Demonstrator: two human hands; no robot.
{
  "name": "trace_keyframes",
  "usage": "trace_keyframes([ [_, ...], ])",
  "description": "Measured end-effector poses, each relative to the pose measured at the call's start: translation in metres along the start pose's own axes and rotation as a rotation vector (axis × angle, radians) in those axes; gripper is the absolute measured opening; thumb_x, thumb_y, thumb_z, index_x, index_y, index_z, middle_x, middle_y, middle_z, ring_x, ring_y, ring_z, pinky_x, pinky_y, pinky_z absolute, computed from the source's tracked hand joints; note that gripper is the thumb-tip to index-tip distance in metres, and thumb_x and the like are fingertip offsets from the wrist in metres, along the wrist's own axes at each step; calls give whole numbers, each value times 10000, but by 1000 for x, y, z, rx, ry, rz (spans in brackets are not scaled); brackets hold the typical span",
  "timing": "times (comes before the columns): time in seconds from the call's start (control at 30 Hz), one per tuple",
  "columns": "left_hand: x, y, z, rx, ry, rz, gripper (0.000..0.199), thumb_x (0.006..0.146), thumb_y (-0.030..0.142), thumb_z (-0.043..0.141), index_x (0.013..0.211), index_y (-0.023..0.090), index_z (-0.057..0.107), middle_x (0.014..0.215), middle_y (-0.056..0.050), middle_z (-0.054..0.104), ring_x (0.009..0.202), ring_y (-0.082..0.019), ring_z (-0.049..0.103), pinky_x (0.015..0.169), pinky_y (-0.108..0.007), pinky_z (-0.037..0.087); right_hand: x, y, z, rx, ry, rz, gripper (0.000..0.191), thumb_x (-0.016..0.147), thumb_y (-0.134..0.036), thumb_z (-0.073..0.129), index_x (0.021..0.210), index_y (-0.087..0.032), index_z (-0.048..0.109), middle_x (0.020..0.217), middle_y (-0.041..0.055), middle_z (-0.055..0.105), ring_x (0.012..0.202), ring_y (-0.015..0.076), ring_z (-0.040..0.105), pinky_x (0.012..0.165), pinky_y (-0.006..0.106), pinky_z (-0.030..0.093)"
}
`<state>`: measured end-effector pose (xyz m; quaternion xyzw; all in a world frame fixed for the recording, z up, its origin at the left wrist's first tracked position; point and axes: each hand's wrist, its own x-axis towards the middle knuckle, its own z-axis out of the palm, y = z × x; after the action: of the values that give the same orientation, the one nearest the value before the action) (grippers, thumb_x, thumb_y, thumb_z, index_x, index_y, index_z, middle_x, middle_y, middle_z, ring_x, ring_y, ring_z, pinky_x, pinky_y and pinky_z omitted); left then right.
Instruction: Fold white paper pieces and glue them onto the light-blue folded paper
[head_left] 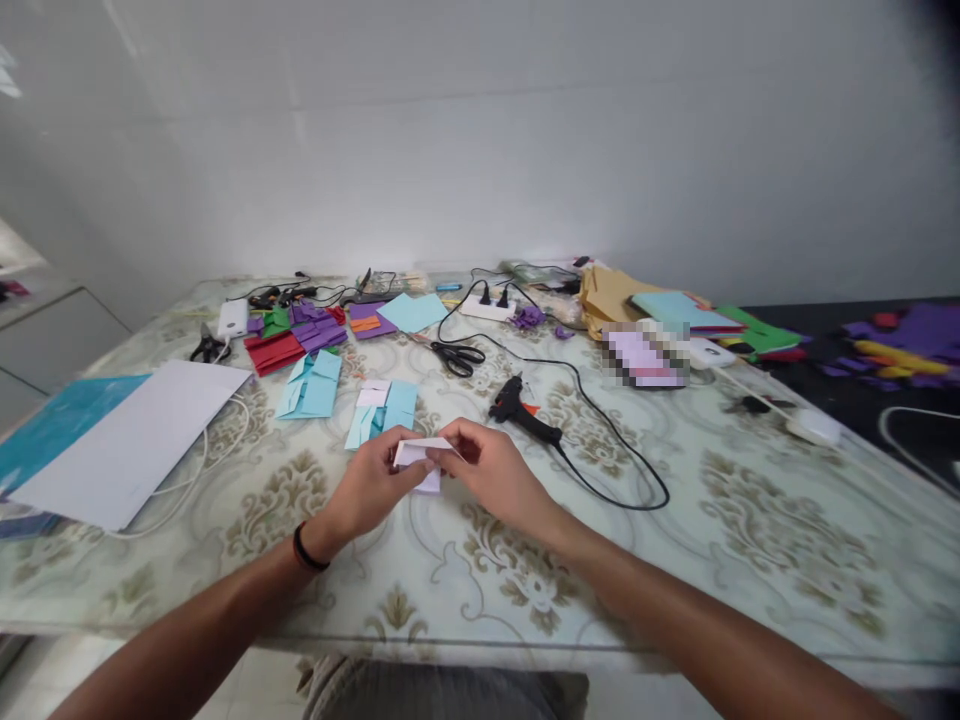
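Between my two hands, a little above the table, is a folded piece of white paper [423,453]. My left hand [377,478] pinches its left side, thumb on the near face. On the other side, my right hand [486,468] grips the right edge with thumb and fingers. Part of the paper hangs below the thumbs, and the fingertips behind it are hidden. Just beyond the hands lie folded light-blue paper pieces [403,402], one with a white piece on it. A black hot glue gun [523,408] with an orange trigger rests to the right.
Black-handled scissors [457,358] lie farther back, near a white power strip [487,308]. A black cord [600,440] loops right of the glue gun. White sheets [142,440] cover the left side; purple, red and green paper pieces [319,328] sit behind. Brown envelopes [611,295] are at back right.
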<state>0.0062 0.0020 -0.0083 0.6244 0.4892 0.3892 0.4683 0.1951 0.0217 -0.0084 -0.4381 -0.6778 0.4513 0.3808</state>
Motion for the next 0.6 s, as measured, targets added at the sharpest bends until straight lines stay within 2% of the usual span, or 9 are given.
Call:
trace_keyframes([
  [0.13,-2,9,-6,30,14,35,240,933,365,626,938,152,736,782,-10,675,702,-151,565,644,-243,424,6,-3,2,105,-15,-35,107,849,-284,693,857,-178,682,736,-22,652,689,150,607,684,279,489],
  [0.33,-2,14,-9,75,67,4,303,906,434,669,888,141,749,725,-10,674,640,-146,546,587,-237,392,8,-3,10,201,33,-33,118,836,-289,682,872,-184,722,876,24,720,766,168,651,692,281,535],
  [0.5,-5,9,-4,110,48,34,292,951,442,651,934,172,759,818,-33,744,728,-180,639,677,-257,478,-4,-1,12,218,115,-56,156,812,-210,641,917,-203,756,928,43,760,846,191,679,725,292,544],
  [0.6,-8,8,-1,84,17,61,321,956,477,652,930,175,756,828,-45,748,732,-186,649,678,-262,498,-12,-3,12,279,196,-69,209,787,-176,640,943,-217,773,933,45,775,864,200,702,732,294,558],
])
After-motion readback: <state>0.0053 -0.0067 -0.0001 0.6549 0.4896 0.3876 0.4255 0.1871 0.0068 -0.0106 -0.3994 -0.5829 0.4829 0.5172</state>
